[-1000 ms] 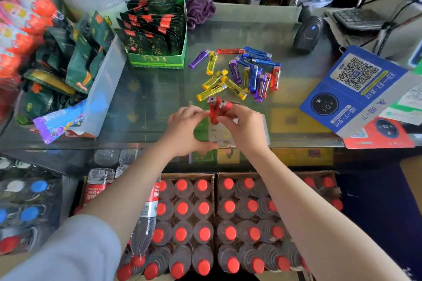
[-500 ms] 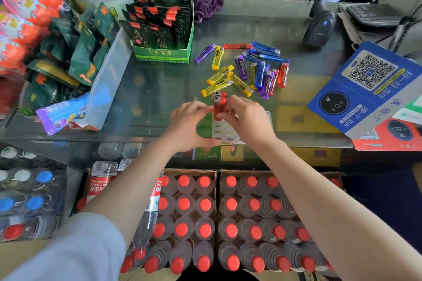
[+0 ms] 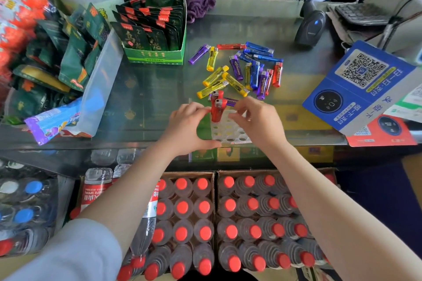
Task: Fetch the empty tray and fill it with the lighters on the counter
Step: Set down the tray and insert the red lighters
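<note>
Two red lighters (image 3: 217, 107) stand upright at the far left corner of the white holed tray (image 3: 230, 131), which lies at the near edge of the glass surface (image 3: 148, 98). The left hand (image 3: 189, 128) pinches them with curled fingers; the right hand (image 3: 255, 121) has its fingers clamped on a purple lighter (image 3: 230, 102) just beside them. Beyond lies a loose pile of lighters (image 3: 242, 68): about five yellow, five blue, four purple, three red. A green display box (image 3: 157, 29) and a barcode scanner (image 3: 310, 27) flank it.

2 red lighters (image 3: 216, 107) stand upright in the white holed tray (image 3: 230, 131); coloured lighters (image 3: 242, 68) lie scattered beyond it.
</note>
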Available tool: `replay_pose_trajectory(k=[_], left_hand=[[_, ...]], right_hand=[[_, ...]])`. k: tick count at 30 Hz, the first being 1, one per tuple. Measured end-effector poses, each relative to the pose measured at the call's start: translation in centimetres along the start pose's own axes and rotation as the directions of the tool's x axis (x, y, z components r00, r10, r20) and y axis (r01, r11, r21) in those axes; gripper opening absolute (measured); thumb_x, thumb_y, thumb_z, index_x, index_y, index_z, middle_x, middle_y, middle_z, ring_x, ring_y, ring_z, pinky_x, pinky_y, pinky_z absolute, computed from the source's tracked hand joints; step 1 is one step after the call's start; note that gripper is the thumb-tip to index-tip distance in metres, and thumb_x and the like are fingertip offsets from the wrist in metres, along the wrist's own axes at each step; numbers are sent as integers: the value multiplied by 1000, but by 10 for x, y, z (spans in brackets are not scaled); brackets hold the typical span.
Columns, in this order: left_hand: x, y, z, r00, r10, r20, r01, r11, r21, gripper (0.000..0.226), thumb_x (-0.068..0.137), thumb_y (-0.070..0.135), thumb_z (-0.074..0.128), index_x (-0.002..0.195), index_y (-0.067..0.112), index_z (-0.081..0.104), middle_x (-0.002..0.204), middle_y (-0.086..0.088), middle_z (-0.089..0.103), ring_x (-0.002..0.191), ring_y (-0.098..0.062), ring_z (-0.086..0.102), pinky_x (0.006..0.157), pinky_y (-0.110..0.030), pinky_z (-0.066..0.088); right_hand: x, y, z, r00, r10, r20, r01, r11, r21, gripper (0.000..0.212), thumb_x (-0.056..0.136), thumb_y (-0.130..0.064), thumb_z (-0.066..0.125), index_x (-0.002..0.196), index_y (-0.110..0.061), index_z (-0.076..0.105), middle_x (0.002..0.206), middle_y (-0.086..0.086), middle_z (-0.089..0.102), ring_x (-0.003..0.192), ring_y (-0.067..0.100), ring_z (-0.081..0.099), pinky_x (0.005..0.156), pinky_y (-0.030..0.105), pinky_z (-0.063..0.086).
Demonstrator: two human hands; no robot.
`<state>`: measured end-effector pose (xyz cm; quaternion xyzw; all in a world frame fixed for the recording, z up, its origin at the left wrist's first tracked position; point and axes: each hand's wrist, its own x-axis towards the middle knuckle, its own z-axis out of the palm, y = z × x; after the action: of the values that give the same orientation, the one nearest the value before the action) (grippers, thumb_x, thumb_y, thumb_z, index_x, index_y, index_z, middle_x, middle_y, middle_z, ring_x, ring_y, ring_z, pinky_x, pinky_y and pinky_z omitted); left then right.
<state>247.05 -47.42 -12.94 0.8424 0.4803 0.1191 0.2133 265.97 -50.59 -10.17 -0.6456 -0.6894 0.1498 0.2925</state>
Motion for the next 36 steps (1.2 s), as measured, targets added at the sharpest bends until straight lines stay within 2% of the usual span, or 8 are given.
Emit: replay_pose_trajectory(k=[3,6,15,19,24,28,34,36], left_hand=[[4,2,0,1000,6,10,-6,1000,10,93,59,69,61,132,16,39,129,-1,41,117,-19,31,96,-37,24],[5,4,2,1000,9,8,-9,1000,12,95,60,70,60,133,15,38,130,0,40,117,-18,31,96,-39,24],[4,8,4,1000,-19,-20,19,1000,-6,87,60,63,67,130,19,43,126,5,41,115,-15,29,90,-29,17],[5,8,4,999,-25,-26,25,1000,-3,87,59,62,68,131,19,43,125,6,40,115,-13,28,88,-25,14],[5,9,4,999,-48,-16,48,999,20,87,60,63,67,131,19,41,127,5,39,117,-14,28,92,-29,17],[3,12,3,998,-66,-14,66,997,28,91,57,68,60,131,19,41,128,4,39,117,-15,28,91,-29,18],[-6,17,7,991,-96,-93,97,995,1,81,63,60,68,128,17,45,125,0,42,114,-17,33,93,-33,23],[-9,20,9,985,-110,-136,109,994,-13,80,63,58,69,126,15,47,122,-1,44,112,-18,36,94,-34,25]], right_hand=[[6,28,-20,956,231,-178,-207,967,146,7,87,-20,55,88,-15,60,81,-3,62,65,8,52,58,23,39],[27,57,-30,898,416,-140,-400,907,130,21,91,-17,45,104,-15,61,108,6,61,84,14,51,71,24,37],[75,80,-25,818,550,-166,-558,830,3,24,93,-27,43,113,-17,53,125,9,44,79,23,50,65,30,35],[83,84,-29,843,519,-143,-526,851,-13,23,88,-27,55,109,-16,54,116,8,53,83,24,53,64,32,38],[67,77,-26,847,507,-162,-522,850,-69,21,87,-2,44,104,-8,54,104,12,56,75,24,44,62,32,33],[41,71,-28,875,475,-92,-481,874,-65,22,85,-5,45,104,-3,57,100,15,56,74,26,46,62,32,34],[7,65,-38,874,485,28,-483,861,159,25,89,-14,36,97,-3,58,72,4,52,58,18,43,47,28,28],[0,57,-38,891,448,72,-450,853,264,23,89,-18,39,78,-9,57,59,-3,45,52,14,38,43,26,28]])
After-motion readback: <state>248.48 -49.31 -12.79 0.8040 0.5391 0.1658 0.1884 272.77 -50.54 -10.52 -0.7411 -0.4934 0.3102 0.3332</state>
